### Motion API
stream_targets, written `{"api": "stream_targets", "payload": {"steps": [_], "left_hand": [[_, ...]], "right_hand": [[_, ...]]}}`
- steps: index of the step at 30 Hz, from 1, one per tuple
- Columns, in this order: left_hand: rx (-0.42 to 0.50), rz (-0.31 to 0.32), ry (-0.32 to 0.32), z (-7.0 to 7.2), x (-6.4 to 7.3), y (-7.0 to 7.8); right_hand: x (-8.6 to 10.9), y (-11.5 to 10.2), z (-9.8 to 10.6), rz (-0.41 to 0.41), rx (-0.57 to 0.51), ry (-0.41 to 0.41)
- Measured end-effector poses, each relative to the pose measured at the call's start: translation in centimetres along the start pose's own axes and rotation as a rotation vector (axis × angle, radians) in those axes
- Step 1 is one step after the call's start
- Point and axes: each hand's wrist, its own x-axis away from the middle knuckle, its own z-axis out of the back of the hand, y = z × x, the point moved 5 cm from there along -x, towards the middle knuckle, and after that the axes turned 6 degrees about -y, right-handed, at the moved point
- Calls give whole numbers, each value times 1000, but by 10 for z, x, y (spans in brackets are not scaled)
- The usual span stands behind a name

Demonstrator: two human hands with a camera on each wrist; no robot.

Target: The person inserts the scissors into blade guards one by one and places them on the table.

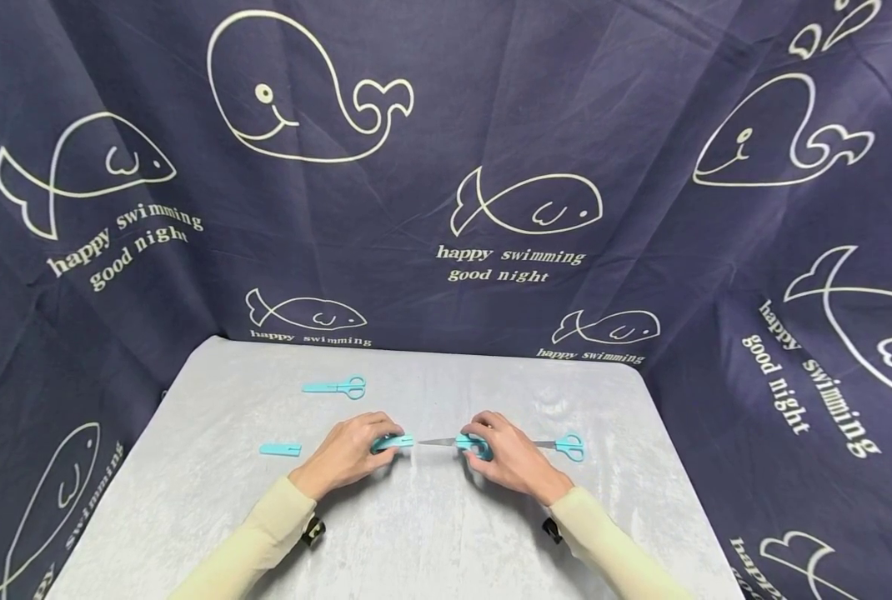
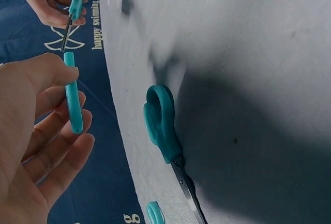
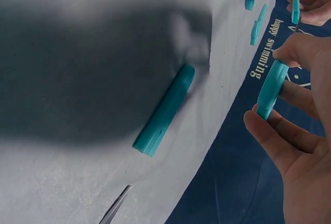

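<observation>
Midway between the side edges of a pale grey tabletop (image 1: 431, 533), a person's left hand (image 1: 352, 447) pinches a slim turquoise plastic-looking sheath (image 1: 397, 442) as the right hand (image 1: 504, 452) grips metal-bladed scissors (image 1: 438, 442) by their turquoise handle (image 3: 272, 89); both look light and stiff, safest held there and by the sheath's sides.

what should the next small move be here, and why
Probably ease the right grip leftward so its scissors start sliding into the sheath: the blades point at the sheath's facing end from just outside it, the left grip holds that sheath, and another pair already lies sheathed on the table.
</observation>
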Motion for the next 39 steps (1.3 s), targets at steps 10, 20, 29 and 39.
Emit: {"api": "stream_targets", "payload": {"steps": [10,20,29,39], "left_hand": [[-17,-20,-7,1,-1,1],[-16,-26,-4,0,-2,3],[19,0,-42,0,-5,6],[30,-31,-28,-1,-7,8]], "right_hand": [[-3,0,-4,-11,-1,-27],[-4,-1,-4,11,4,-9],[-4,-3,-3,4,7,-18],[-5,-5,-2,-10,-3,-30]]}}
